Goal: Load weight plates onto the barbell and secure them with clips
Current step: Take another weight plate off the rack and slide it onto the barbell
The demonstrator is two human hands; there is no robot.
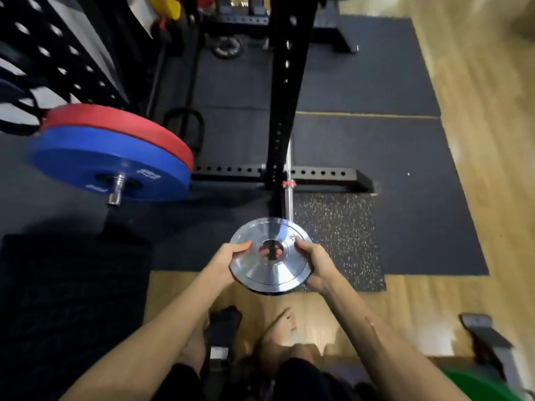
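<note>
Fingers of our left hand (228, 263) and right hand (314, 263) grasped opposite edges of the silver plate (270, 256), before the barbell sleeve (289, 198).

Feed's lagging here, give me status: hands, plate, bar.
Left hand and right hand both gripping the silver plate. Plate off the barbell, held at its near end. Nothing blocking.

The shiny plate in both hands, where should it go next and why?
Probably onto the bare end of the barbell just beyond it. Both hands, left hand and right hand, hold the silver plate by its rim, its hole faces up, and no plate sits on that sleeve yet.
</note>
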